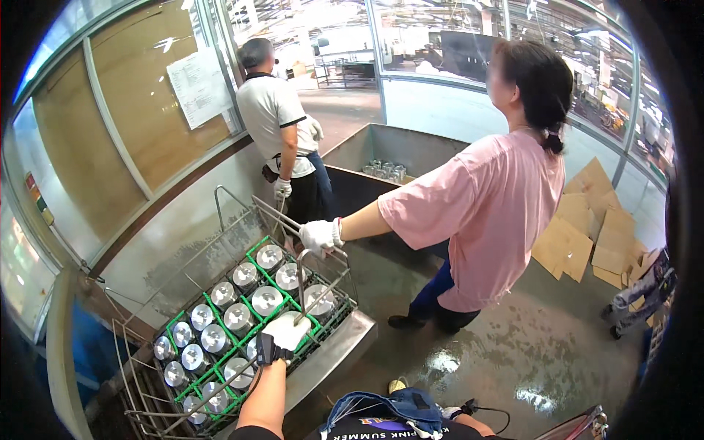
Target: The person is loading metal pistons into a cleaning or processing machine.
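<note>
My left hand [287,332], in a white glove with a black device strapped at the wrist, closes round a bent metal rod handle [301,284]. The handle belongs to a wire basket [130,381] with green dividers. Rows of shiny round metal parts [238,318] stand in its compartments. Low in the picture, beside my body, is my right hand [449,413], also gloved; its fingers are mostly hidden. A co-worker in a pink shirt [506,205] reaches over, and their gloved hand [320,235] grips the basket's far end.
Under the basket's near side runs a metal ledge [334,359]. A large grey bin [418,139] holding several metal parts stands beyond. Another person [273,110] faces away at the far left. Flattened cardboard [579,227] lies at the right; the floor [513,367] has wet, shiny patches.
</note>
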Demonstrator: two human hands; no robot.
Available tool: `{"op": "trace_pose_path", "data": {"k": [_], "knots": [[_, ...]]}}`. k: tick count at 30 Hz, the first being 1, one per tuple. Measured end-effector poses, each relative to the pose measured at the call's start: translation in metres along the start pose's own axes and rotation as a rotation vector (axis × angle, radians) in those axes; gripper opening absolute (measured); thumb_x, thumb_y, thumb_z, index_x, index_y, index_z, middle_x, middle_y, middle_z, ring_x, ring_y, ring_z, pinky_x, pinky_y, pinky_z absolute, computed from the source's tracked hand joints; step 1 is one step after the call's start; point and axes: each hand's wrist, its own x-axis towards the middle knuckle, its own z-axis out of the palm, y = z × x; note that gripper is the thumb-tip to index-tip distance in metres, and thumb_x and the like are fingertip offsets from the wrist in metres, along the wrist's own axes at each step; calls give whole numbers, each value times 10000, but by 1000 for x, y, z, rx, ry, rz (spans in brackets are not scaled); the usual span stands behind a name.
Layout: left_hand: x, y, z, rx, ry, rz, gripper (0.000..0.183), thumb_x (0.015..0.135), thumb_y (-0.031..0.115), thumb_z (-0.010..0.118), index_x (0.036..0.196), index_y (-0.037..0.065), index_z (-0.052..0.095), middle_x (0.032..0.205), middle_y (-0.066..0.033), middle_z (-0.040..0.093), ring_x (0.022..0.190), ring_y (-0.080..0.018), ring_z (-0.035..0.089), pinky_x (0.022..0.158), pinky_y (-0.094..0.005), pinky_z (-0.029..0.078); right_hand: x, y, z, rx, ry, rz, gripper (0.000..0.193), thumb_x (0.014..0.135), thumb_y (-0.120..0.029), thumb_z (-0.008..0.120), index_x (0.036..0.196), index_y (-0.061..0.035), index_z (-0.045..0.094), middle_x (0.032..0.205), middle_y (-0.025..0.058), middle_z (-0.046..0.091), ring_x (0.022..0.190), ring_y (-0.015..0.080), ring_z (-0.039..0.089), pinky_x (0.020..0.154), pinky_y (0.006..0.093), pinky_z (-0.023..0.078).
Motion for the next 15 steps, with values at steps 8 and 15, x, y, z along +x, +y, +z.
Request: {"op": "trace_pose_path", "data": {"k": [8, 15], "knots": [[8, 13, -9, 129, -153, -203, 624, 851, 589, 499, 1172, 77, 655, 991, -252, 676, 944, -394, 652, 837, -443, 500, 45, -4, -56, -69, -48, -86, 593, 904, -592, 435, 1097, -98, 700, 1118, 169, 683, 1111, 351, 612, 903, 414, 468], [13, 18, -5, 231, -141, -310, 625, 839, 601, 517, 1015, 31, 704, 919, -245, 682, 907, -392, 657, 811, -435, 502, 65, -12, -96, -114, -69, -138, 582, 904, -587, 448, 1085, -97, 703, 1100, 167, 690, 1096, 348, 619, 887, 412, 472]]}}
